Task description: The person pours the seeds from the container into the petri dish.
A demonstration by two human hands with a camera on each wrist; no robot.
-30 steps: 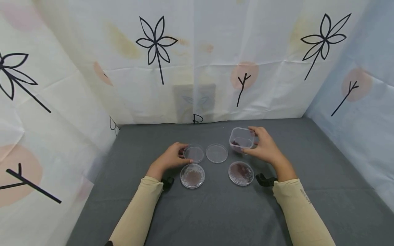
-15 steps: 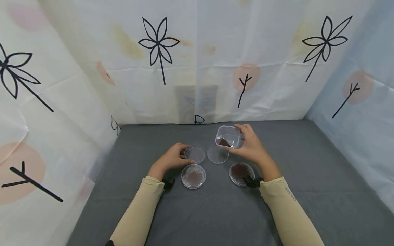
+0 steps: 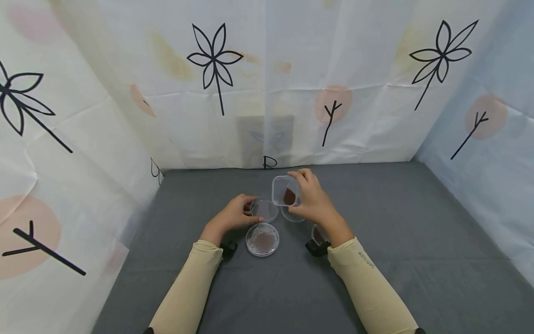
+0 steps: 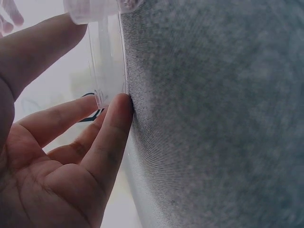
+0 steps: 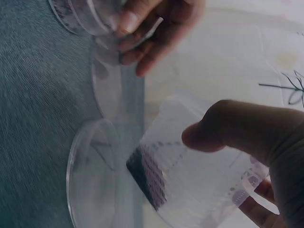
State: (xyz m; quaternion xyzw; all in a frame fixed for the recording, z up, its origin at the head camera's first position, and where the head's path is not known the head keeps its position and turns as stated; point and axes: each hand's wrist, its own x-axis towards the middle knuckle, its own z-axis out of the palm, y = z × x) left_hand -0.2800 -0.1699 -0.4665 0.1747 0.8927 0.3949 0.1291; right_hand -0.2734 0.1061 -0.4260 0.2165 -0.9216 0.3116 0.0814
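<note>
My right hand [image 3: 314, 199] holds a clear square plastic container [image 3: 279, 189] above the table, tilted toward the left. Dark brown powder [image 3: 289, 196] has gathered in its lower corner; the right wrist view shows this powder [image 5: 153, 180] too. Beneath the container are two clear petri dishes without visible powder. My left hand [image 3: 231, 215] grips the left petri dish [image 3: 264, 212] at its rim, thumb on the near side and fingers on the far side. The other petri dish [image 3: 293, 217] is partly hidden by the container and right hand.
A petri dish with brown powder [image 3: 262, 240] stands nearer me on the left. Another powder-filled dish [image 3: 319, 235] on the right is mostly hidden by my right wrist. The grey table [image 3: 267, 292] ends at a patterned cloth wall [image 3: 359, 139].
My right hand has carried the container leftward, from right of the petri dishes to over them, and its powder shows more in the corner. The left hand stays on its dish.
</note>
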